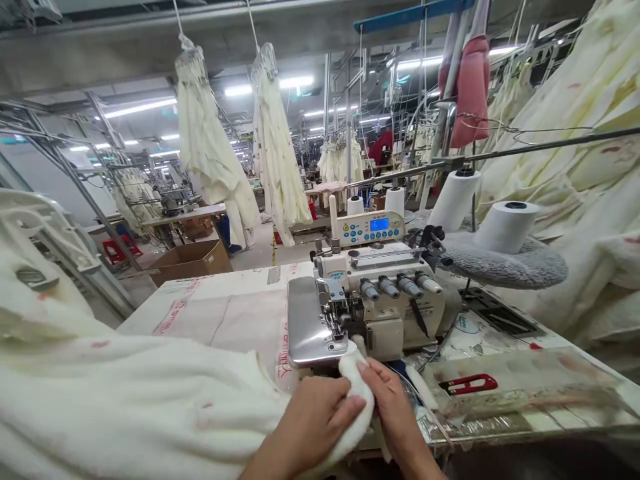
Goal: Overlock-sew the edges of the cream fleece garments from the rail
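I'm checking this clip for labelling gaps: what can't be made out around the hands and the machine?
- Head view: right hand, its fingertips hidden under the corner of the cream fabric that the left hand grips.
- Head view: where the sewing machine stitches, too small among metal parts.
- Head view: digits on the blue display, too small.
- Head view: the fabric's far end, cut off by the left edge.
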Available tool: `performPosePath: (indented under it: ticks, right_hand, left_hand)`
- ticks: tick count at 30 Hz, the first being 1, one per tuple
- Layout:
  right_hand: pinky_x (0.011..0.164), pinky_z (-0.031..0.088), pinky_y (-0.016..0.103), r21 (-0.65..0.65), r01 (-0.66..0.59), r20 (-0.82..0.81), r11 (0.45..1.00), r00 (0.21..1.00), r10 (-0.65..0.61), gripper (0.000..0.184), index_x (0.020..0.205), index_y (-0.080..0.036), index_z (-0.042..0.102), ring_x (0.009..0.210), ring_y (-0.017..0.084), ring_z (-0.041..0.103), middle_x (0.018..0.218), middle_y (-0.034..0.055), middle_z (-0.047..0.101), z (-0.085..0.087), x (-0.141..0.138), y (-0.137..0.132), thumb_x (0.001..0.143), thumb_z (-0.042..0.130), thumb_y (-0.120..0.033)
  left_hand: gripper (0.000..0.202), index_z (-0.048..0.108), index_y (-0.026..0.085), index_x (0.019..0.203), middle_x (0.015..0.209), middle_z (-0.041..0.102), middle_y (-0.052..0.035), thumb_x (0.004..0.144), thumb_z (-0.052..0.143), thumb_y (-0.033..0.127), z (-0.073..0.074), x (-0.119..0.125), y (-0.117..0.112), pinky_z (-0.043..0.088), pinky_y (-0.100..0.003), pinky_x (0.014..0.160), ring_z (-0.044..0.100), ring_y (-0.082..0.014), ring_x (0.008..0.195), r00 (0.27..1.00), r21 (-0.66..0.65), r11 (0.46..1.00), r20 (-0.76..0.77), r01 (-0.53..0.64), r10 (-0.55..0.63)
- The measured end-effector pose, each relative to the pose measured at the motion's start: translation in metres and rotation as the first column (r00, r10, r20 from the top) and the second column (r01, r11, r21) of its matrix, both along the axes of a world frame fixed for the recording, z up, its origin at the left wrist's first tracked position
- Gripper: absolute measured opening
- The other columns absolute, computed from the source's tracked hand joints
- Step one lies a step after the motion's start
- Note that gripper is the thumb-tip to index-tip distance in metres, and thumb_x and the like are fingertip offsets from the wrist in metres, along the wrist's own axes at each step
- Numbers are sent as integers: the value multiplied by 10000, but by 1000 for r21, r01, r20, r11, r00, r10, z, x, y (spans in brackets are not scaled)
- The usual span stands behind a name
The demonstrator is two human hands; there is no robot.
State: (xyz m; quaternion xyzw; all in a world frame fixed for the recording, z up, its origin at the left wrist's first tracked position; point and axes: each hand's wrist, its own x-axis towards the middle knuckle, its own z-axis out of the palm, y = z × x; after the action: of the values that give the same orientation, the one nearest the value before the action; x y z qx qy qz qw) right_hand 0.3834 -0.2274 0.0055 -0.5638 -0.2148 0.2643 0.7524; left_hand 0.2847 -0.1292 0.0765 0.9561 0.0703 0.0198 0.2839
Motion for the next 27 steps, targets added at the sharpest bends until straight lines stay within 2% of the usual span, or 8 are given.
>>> performPosePath:
  ticks: [8, 12, 16, 19, 21, 23, 25, 27]
  right_hand:
    - [428, 286, 189, -120, 136, 28, 983, 991, -134, 494, 673, -162, 525, 436, 81, 376, 528, -49, 435, 0, 4, -27, 767, 531, -647]
    - [458, 317, 207, -125, 30, 93, 992, 996, -18, 497, 627, -140, 548, 481, 97, 386, 546, -19, 468, -1, 8, -14, 764, 559, -618]
    - [509, 370, 226, -92, 177, 80, 980, 982, -170, 440, 705, -170, 521, 561, 128, 416, 623, -13, 483, -6, 14, -12, 812, 489, -596]
    - [565, 387, 255, -169, 278, 206, 946, 948, -242, 433, 762, -178, 578, 634, 174, 487, 673, 14, 548, -11, 16, -26, 829, 465, -591]
    - [605, 385, 282, -292, 428, 525, 856, 819, -230, 417, 847, -191, 629, 724, 223, 556, 796, 47, 630, -15, 15, -34, 839, 468, -576]
    - [582, 371, 293, -320, 620, 852, 717, 519, -69, 405, 947, -200, 639, 759, 253, 600, 874, 67, 665, -17, 15, -36, 869, 441, -545]
    - [503, 328, 290, -263, 718, 961, 645, 253, 110, 369, 882, -185, 636, 645, 237, 611, 744, 68, 663, -18, 15, -30, 914, 392, -459]
    - [463, 293, 294, -219, 731, 975, 646, 142, 170, 375, 724, -186, 600, 532, 207, 583, 597, 51, 613, -15, 14, -23, 941, 331, -333]
  left_hand:
    - [349, 410, 179, 660, 708, 564, 19, 921, 342, 399, 0, -23, 28, 297, -212, 586, 465, -102, 648, 998, -130, 991, -53, 38, -46]
    - [325, 454, 193, 695, 737, 604, -9, 926, 326, 383, -11, -2, 9, 288, -256, 585, 504, -128, 646, 999, 23, 999, -9, 45, -44]
    - [285, 514, 204, 823, 848, 634, -48, 933, 298, 355, -14, 26, -13, 280, -292, 590, 544, -168, 696, 992, 237, 965, 41, 110, -123]
    - [270, 525, 204, 829, 854, 631, -44, 925, 317, 347, -12, 21, -7, 310, -281, 607, 548, -170, 723, 990, 205, 973, 63, 108, -123]
    - [298, 527, 207, 778, 804, 629, -22, 918, 326, 378, -12, -1, 14, 340, -258, 617, 543, -155, 702, 998, 66, 997, 59, 30, -34]
    - [345, 526, 210, 737, 754, 624, -3, 905, 327, 436, -17, -32, 44, 378, -235, 638, 544, -149, 690, 984, -91, 982, 51, -167, 172]
    - [406, 523, 210, 724, 729, 614, -1, 879, 308, 518, -27, -69, 76, 413, -233, 667, 551, -165, 716, 889, -166, 886, 85, -433, 451]
    - [430, 551, 213, 769, 747, 628, -9, 832, 322, 572, -42, -106, 101, 446, -262, 704, 570, -198, 758, 743, -143, 745, 81, -652, 665]
